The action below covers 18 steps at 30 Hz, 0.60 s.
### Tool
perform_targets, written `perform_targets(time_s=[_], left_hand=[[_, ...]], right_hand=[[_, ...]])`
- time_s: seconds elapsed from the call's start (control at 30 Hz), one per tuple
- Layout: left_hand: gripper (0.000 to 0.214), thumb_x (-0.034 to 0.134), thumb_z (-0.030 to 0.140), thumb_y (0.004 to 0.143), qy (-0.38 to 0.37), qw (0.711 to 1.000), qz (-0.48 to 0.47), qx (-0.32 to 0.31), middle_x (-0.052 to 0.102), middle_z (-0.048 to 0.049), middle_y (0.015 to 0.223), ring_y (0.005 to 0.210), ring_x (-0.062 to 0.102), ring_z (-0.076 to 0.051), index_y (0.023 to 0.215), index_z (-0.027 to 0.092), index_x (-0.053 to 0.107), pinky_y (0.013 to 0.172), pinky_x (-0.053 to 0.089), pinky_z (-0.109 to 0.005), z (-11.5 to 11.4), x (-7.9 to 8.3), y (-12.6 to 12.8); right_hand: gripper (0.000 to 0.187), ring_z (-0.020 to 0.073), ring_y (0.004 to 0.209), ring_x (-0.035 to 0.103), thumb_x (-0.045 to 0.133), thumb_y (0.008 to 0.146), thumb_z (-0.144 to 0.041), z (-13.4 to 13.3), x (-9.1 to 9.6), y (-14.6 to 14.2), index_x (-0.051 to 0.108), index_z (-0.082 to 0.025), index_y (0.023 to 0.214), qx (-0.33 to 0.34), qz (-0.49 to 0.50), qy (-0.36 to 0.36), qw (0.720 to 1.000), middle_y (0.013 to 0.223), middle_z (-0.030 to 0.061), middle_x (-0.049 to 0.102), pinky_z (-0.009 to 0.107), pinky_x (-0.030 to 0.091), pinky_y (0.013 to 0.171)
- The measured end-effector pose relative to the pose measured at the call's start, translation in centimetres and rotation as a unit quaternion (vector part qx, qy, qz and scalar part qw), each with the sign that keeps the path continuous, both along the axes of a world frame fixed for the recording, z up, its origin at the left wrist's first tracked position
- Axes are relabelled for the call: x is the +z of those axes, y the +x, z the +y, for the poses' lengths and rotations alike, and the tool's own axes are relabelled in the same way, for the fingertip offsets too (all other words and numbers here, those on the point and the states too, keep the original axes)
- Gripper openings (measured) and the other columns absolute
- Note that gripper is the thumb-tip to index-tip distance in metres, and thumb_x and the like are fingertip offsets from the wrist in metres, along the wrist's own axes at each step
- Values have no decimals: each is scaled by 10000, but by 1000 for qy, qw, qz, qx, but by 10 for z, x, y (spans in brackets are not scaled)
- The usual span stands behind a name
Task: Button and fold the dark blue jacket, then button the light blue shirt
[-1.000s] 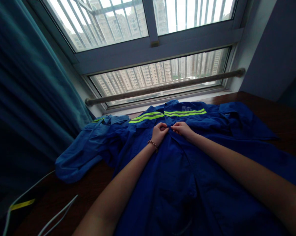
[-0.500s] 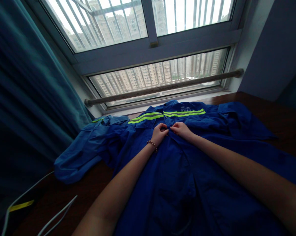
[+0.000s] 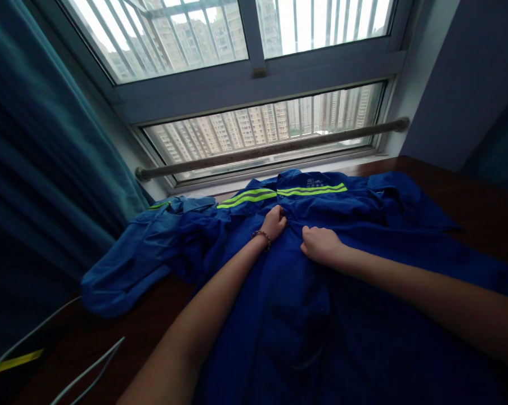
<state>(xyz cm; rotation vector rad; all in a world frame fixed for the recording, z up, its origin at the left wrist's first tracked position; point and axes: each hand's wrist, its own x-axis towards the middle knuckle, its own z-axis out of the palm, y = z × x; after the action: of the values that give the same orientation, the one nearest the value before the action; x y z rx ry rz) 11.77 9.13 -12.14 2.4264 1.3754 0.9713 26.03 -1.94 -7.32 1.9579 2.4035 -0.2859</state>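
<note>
A blue work jacket (image 3: pixel 254 281) with yellow-green reflective stripes across the chest lies spread in front of me, its collar toward the window. My left hand (image 3: pixel 274 223), with a beaded bracelet on the wrist, is closed on the front edge just below the stripes. Lower and to the right, my right hand (image 3: pixel 321 246) is closed on the same front opening, and the cloth between the two hands is drawn taut. What lies under my fingertips is hidden. A lighter blue folded garment (image 3: pixel 122 270) lies at the left, against the jacket's sleeve.
The dark wooden table (image 3: pixel 152 326) lies under the clothes. White cables (image 3: pixel 95 368) and a yellow strip (image 3: pixel 19 360) are at the lower left. A teal curtain (image 3: pixel 46 140) hangs on the left. Beyond the table, a metal bar (image 3: pixel 270 149) crosses the window.
My right hand has moved down and right, away from my left hand, pulling the jacket's front edge taut. My left hand has closed further in about the same place.
</note>
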Motion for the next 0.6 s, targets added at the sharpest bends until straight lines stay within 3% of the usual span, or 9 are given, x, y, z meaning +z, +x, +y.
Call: perform_targets(time_s=[0.17, 0.37, 0.47, 0.6], left_hand=[[138, 395, 32, 679, 44, 997, 65, -10, 484, -63, 744, 730, 483, -180, 733, 158, 412, 688, 418, -306, 28, 1, 2], [186, 391, -1, 661, 54, 995, 87, 2, 481, -90, 822, 818, 485, -203, 772, 143, 429, 753, 414, -333, 53, 5, 6], [172, 397, 17, 677, 58, 994, 89, 13, 479, -86, 821, 789, 491, -196, 793, 138, 435, 737, 421, -335, 54, 5, 5], [99, 438, 137, 746, 89, 994, 62, 34, 468, -78, 839, 735, 491, -173, 845, 136, 444, 684, 435, -315, 36, 7, -2]], right_hand=[[264, 223, 769, 579, 426, 781, -372, 33, -9, 14, 544, -140, 826, 33, 93, 40, 994, 837, 117, 612, 271, 393, 606], [115, 127, 711, 511, 456, 762, -252, 37, -33, 16, 511, -162, 808, 41, 216, 164, 962, 789, 41, 559, 210, 356, 620], [165, 145, 745, 484, 521, 696, -277, 28, -37, 13, 502, -161, 812, 49, 217, 198, 955, 794, 45, 528, 222, 356, 653], [159, 176, 796, 467, 504, 675, -245, 26, -37, 12, 493, -148, 801, 17, 189, 234, 954, 821, 74, 518, 247, 351, 703]])
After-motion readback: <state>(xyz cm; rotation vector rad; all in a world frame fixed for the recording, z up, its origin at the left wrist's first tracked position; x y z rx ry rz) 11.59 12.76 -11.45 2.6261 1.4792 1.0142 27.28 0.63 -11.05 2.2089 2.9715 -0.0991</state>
